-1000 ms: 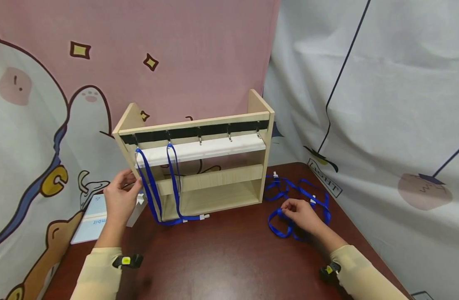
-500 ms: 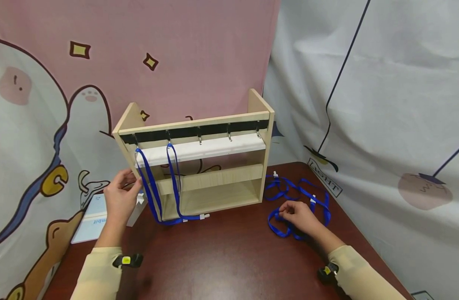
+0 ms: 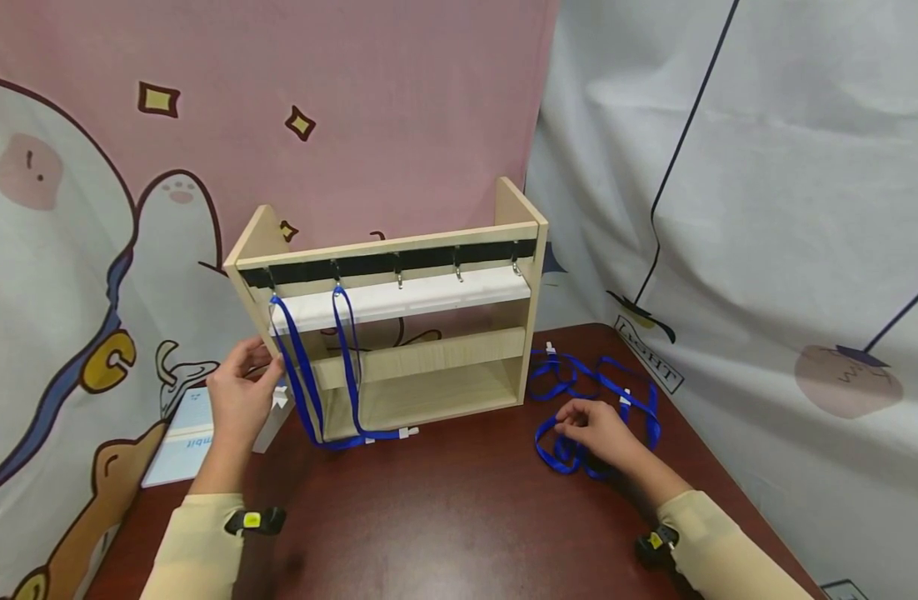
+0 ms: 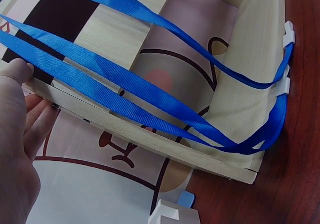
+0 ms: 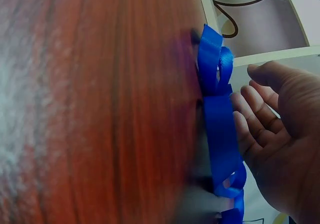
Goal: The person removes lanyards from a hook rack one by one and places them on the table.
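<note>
My left hand (image 3: 240,392) grips the left side panel of a small wooden shelf (image 3: 429,357), thumb on its front edge and fingers behind. Two blue lanyards hang from the shelf's two leftmost hooks; the leftmost lanyard (image 4: 100,89) drapes close by that hand. The second lanyard (image 4: 186,38) hangs beside it, and white clips (image 3: 408,433) at their ends rest on the table. My right hand (image 3: 600,432) hovers just over a loosely coiled blue lanyard (image 5: 221,129) on the table. Its fingers are loosely bent, with a gap between thumb and fingertips and nothing held there.
Three bare metal hooks (image 3: 459,267) line the black strip to the right. More tangled blue lanyards (image 3: 646,406) lie behind my right hand, near the table's right edge. A white and light-blue flat box (image 3: 182,442) sits left of the shelf. Printed curtains (image 3: 399,108) stand behind.
The lanyard loop that my right fingers pinched has dropped onto the table; the fingers have let it go and moved slightly left. My left hand has stayed on the shelf.
</note>
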Action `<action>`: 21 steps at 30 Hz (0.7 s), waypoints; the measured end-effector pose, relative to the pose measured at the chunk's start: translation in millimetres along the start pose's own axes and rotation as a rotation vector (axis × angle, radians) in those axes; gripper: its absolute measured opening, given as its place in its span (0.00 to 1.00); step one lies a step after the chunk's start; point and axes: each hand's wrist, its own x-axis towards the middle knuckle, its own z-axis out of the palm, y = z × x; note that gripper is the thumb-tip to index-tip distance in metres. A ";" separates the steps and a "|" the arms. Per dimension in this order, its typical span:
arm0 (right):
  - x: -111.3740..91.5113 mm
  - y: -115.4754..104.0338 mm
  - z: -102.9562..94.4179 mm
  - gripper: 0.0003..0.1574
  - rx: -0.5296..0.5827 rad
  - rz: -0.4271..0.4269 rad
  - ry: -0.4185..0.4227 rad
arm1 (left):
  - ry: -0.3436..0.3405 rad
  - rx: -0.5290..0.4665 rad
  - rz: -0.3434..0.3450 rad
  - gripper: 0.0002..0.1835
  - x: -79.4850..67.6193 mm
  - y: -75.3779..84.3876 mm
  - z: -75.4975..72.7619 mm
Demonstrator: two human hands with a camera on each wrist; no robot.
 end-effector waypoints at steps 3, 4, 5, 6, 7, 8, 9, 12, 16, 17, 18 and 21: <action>1.4 -4.3 -0.6 0.06 -0.008 -0.015 0.005 | 0.006 -0.013 0.023 0.17 0.8 -1.2 -0.1; 1.8 -6.0 -0.9 0.06 -0.012 -0.023 0.010 | 0.009 -0.020 0.033 0.17 1.1 -1.5 0.0; 2.1 -7.9 -1.1 0.06 -0.013 -0.031 0.015 | 0.011 -0.028 0.044 0.17 1.6 -1.9 0.2; 2.5 -10.2 -1.2 0.06 -0.014 -0.038 0.021 | 0.012 -0.037 0.055 0.17 2.1 -2.2 0.4; 3.5 -12.8 -1.3 0.06 -0.014 -0.044 0.026 | 0.015 -0.045 0.064 0.17 2.7 -2.5 0.4; 4.4 -15.7 -1.4 0.06 -0.011 -0.049 0.030 | 0.016 -0.054 0.071 0.17 3.3 -2.9 0.5; 5.1 -18.7 -1.3 0.05 -0.008 -0.055 0.036 | 0.017 -0.059 0.074 0.16 3.8 -3.4 0.6; 7.0 -32.2 -0.8 0.04 0.010 -0.068 0.054 | 0.013 -0.071 0.079 0.16 5.0 -3.8 1.1; 11.8 -61.6 1.1 0.02 0.049 -0.109 0.076 | 0.010 -0.057 0.077 0.15 5.3 -3.3 1.2; 13.9 -70.9 2.1 0.02 0.063 -0.125 0.077 | 0.011 -0.053 0.077 0.15 5.2 -2.9 1.1; 16.4 -80.8 3.2 0.01 0.071 -0.140 0.080 | 0.013 -0.046 0.077 0.15 4.9 -2.8 1.1; 26.4 -113.0 7.2 0.02 0.091 -0.196 0.091 | 0.017 -0.041 0.083 0.14 4.8 -3.8 1.7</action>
